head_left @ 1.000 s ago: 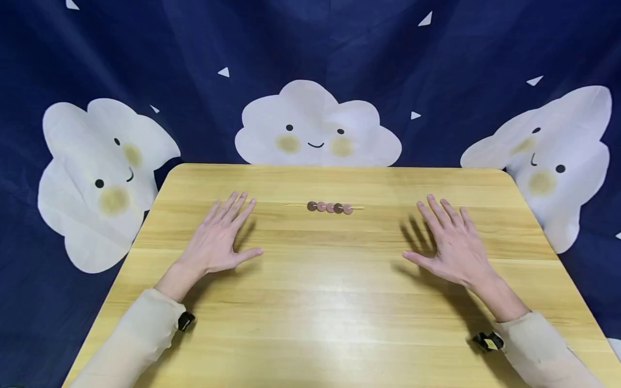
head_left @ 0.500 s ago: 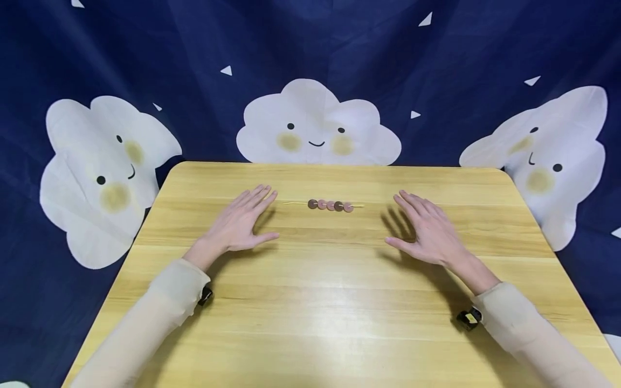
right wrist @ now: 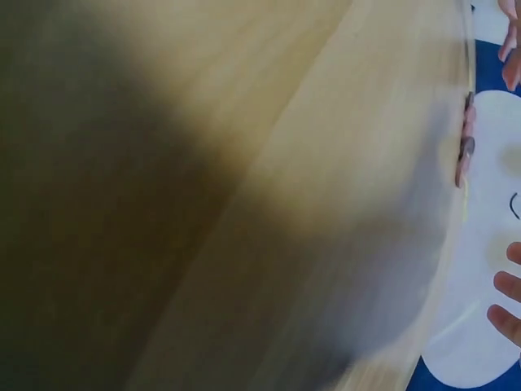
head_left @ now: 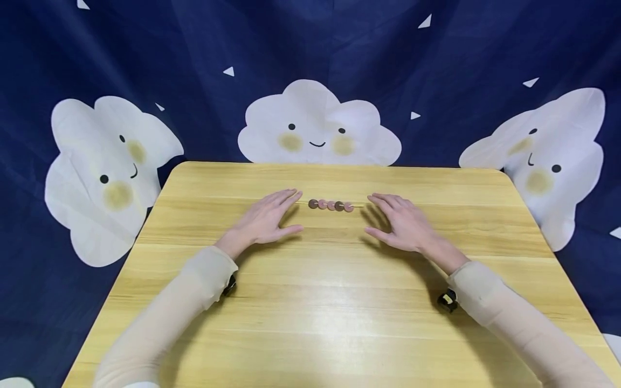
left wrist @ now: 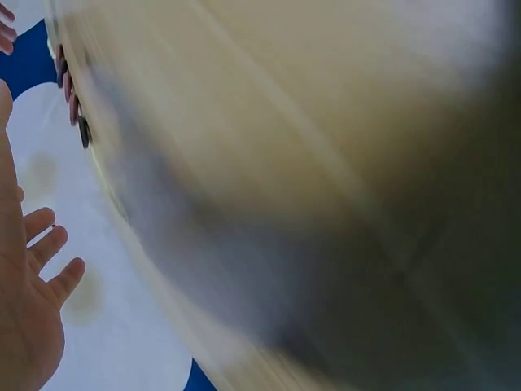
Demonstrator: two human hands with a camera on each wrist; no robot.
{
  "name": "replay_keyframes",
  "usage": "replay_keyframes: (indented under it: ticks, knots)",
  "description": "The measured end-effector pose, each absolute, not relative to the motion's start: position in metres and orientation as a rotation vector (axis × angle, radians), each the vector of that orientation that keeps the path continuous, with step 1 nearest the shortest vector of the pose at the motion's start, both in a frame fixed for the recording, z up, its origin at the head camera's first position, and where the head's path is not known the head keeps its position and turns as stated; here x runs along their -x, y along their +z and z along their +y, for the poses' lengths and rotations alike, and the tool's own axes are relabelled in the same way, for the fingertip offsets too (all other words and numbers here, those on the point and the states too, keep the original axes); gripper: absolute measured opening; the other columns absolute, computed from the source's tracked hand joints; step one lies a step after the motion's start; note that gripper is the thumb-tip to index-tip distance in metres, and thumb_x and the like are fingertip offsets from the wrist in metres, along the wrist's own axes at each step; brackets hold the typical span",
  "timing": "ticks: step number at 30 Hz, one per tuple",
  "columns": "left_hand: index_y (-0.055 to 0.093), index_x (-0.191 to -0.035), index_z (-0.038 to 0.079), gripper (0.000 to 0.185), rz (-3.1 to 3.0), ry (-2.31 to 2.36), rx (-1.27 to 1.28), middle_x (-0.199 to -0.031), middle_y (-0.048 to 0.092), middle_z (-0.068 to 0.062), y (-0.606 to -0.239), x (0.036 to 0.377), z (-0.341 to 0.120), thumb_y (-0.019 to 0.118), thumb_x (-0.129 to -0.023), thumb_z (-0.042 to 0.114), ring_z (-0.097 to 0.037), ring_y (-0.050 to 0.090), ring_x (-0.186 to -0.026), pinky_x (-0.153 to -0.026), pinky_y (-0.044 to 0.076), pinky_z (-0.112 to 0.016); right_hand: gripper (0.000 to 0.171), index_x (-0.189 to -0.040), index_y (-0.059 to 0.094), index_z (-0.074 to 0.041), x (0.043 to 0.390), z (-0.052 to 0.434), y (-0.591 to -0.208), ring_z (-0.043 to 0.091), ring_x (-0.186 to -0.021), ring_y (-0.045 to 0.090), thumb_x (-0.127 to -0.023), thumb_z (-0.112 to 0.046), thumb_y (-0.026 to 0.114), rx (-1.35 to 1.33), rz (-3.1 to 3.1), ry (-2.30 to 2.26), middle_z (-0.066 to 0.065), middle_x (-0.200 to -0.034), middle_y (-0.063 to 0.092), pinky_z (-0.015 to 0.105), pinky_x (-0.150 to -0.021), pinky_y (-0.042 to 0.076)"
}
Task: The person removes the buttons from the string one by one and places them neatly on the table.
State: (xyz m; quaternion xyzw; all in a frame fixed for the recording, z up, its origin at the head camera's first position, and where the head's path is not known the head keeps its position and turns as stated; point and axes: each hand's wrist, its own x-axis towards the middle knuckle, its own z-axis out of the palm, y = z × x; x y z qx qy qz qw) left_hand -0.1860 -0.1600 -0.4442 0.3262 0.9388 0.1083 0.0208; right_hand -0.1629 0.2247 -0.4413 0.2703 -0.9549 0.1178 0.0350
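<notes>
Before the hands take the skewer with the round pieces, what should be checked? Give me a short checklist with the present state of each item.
1. Skewer lies flat on the wooden table: ok.
2. Five round pieces sit in a row on the stick: ok.
3. Left hand holds nothing, fingers straight: ok.
4. Right hand holds nothing, fingers relaxed: ok.
5. Left stick end free to pinch: cannot tell, the left fingertips hide it.
6. Either hand already touching the skewer: cannot tell; the head view shows them close beside it, and the wrist views are blurred.
</notes>
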Motion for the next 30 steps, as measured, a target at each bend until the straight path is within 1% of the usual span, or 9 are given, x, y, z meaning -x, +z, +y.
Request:
replay_keyframes:
  ticks: [6,11,19,24,27,30]
  knots:
    - [0.03,-0.166,0.013,0.089,2.875,0.386,-0.988,-0.171,0.035,-0.016,-0.449,0.193,-0.143,0.059,-0.1,0.064,-0.039,0.035,-0.158,-0.131,0.027,-0.057,0.08,-0.158,0.046,-0.011,0.171,0.214,-0.447,0.043,-0.142,0.053,-0.097,-0.058,0.067,-0.875,-2.953,0.375,0.018,-0.156,0.053,0.062,-0.116,0.044]
    - [0.034,-0.165,0.012,0.085,2.861,0.384,-0.992,-0.168,0.04,-0.015,-0.453,0.201,-0.13,0.06,-0.101,0.06,-0.037,0.038,-0.156,-0.13,0.029,-0.055,0.074,-0.155,0.05,-0.01,0.18,0.209,-0.451,0.041,-0.137,0.057,-0.098,-0.053,0.069,-0.898,-2.955,0.401,0.018,-0.149,0.059,0.06,-0.115,0.047]
    - [0.04,-0.161,0.01,0.074,2.857,0.348,-0.992,-0.157,0.051,-0.014,-0.459,0.214,-0.112,0.059,-0.104,0.054,-0.034,0.051,-0.143,-0.123,0.04,-0.051,0.066,-0.151,0.055,-0.008,0.194,0.197,-0.455,0.039,-0.129,0.063,-0.099,-0.047,0.07,-0.94,-2.973,0.384,0.017,-0.139,0.064,0.055,-0.111,0.051]
    - [0.044,-0.159,0.009,0.069,2.852,0.332,-0.987,-0.152,0.054,-0.015,-0.462,0.221,-0.104,0.058,-0.105,0.05,-0.033,0.053,-0.14,-0.12,0.043,-0.05,0.06,-0.148,0.058,-0.009,0.202,0.189,-0.459,0.035,-0.124,0.064,-0.101,-0.046,0.067,-0.958,-2.991,0.353,0.015,-0.134,0.066,0.052,-0.108,0.053]
    - [0.048,-0.156,0.008,0.065,2.851,0.331,-0.978,-0.15,0.056,-0.015,-0.463,0.223,-0.1,0.059,-0.106,0.048,-0.032,0.053,-0.139,-0.12,0.044,-0.049,0.056,-0.145,0.06,-0.009,0.205,0.185,-0.46,0.033,-0.121,0.064,-0.101,-0.044,0.067,-0.972,-2.983,0.346,0.013,-0.131,0.067,0.05,-0.105,0.054]
    - [0.053,-0.151,0.007,0.06,2.853,0.329,-0.978,-0.145,0.058,-0.014,-0.464,0.226,-0.098,0.059,-0.106,0.045,-0.031,0.055,-0.135,-0.118,0.045,-0.047,0.052,-0.142,0.063,-0.009,0.209,0.182,-0.462,0.031,-0.114,0.064,-0.101,-0.041,0.068,-0.985,-2.965,0.335,0.012,-0.126,0.067,0.047,-0.1,0.055]
